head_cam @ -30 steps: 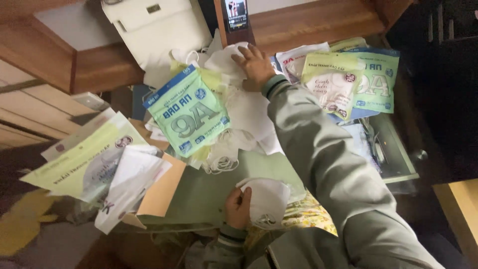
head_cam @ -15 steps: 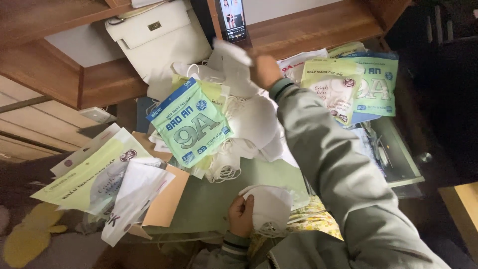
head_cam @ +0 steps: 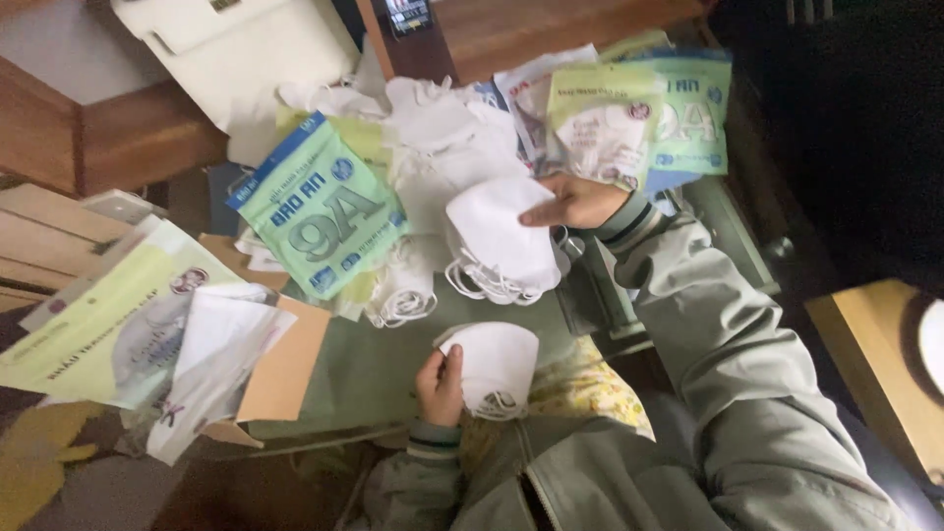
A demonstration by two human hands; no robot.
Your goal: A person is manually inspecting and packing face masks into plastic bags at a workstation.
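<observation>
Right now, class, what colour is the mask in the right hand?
White mask, right hand; head view.

The white bag [head_cam: 236, 59] is cut off by the top edge.

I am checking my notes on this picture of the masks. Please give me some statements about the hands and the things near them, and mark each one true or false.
1. The right hand holds a white face mask above the green table. True.
2. The left hand is empty. False: it holds another white mask near the table's front edge.
3. A green and blue mask packet lies left of the right hand's mask. True.
4. The cardboard box at the left holds only fruit. False: it holds paper and plastic packaging.
5. A pile of loose white masks lies behind the lifted mask. True.
</observation>
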